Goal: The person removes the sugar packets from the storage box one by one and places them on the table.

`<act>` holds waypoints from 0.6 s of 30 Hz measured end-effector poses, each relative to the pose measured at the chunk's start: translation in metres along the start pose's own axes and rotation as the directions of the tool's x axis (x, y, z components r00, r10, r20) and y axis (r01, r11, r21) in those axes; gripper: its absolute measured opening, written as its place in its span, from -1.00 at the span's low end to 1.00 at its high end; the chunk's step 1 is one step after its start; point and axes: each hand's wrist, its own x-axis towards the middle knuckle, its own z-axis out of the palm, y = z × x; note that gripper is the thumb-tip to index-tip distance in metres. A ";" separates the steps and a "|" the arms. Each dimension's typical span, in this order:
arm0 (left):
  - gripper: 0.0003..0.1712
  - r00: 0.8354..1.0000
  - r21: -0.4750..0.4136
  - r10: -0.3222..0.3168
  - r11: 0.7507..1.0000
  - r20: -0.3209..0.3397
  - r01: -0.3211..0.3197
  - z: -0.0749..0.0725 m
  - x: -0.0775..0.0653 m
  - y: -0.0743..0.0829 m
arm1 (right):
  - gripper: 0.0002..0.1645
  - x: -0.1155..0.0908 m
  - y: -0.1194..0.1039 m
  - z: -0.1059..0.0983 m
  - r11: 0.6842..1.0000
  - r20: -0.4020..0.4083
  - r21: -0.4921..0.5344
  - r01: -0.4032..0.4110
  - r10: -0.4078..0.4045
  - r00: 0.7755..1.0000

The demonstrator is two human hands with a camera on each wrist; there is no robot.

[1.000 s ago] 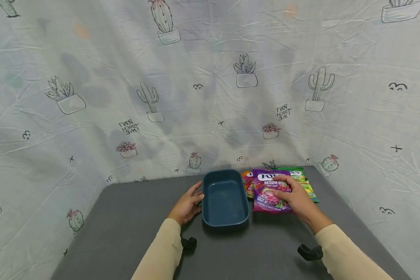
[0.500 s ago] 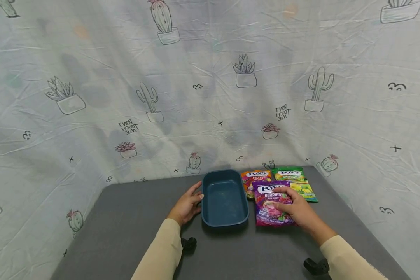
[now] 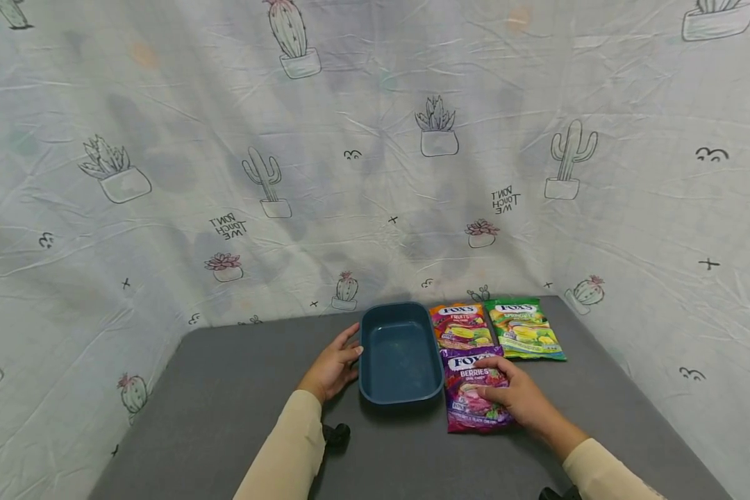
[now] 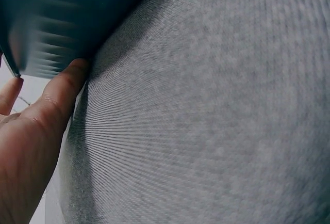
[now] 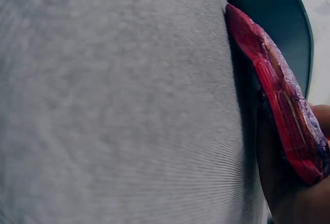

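Note:
A purple bag of FOX'S Berries candy (image 3: pixel 471 392) is in my right hand (image 3: pixel 519 397), which grips it by its right side with the thumb and a finger over the front. In the right wrist view the candy bag (image 5: pixel 283 95) shows edge-on, low over the cloth. My left hand (image 3: pixel 334 364) rests against the left wall of a dark blue rectangular bin (image 3: pixel 402 403). Seen from the left wrist, the thumb (image 4: pixel 64 87) lies along the bin's wall (image 4: pixel 56 33), with other fingers partly cut off at the frame edge.
An orange bag of FOX'S Fruits candy (image 3: pixel 461 326) lies behind the purple one, right of the bin. Beside it lies a green-and-yellow FOX'S candy bag (image 3: pixel 526 330). Grey cloth covers the table (image 3: pixel 225 410); a cactus-print curtain (image 3: pixel 325 243) hangs behind.
My right hand has brought the purple candy bag toward me and a little left, uncovering the orange and green bags. The left hand and bin have stayed put.

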 end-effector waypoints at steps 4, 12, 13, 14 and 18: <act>-0.17 1.000 -0.006 -0.003 1.000 -0.003 0.003 0.001 -0.001 0.001 | -0.40 0.001 0.000 0.001 1.000 0.008 -0.001 -0.017 0.017 1.000; -0.17 1.000 -0.010 0.002 1.000 0.000 -0.002 -0.001 0.001 0.000 | -0.40 -0.001 -0.005 -0.002 0.986 -0.006 -0.161 0.033 -0.035 0.999; -0.17 1.000 -0.010 0.003 1.000 0.000 -0.003 -0.001 0.001 -0.001 | -0.42 -0.002 -0.005 -0.003 0.981 -0.010 -0.189 0.046 -0.049 0.999; -0.17 1.000 -0.009 0.002 1.000 0.000 -0.002 -0.002 0.001 -0.001 | -0.44 -0.003 -0.006 -0.003 0.976 -0.014 -0.212 0.057 -0.061 0.998; -0.18 1.000 0.000 0.005 1.000 0.005 -0.005 -0.003 0.001 -0.002 | -0.56 -0.005 -0.004 -0.008 0.942 -0.044 -0.316 0.110 -0.130 0.991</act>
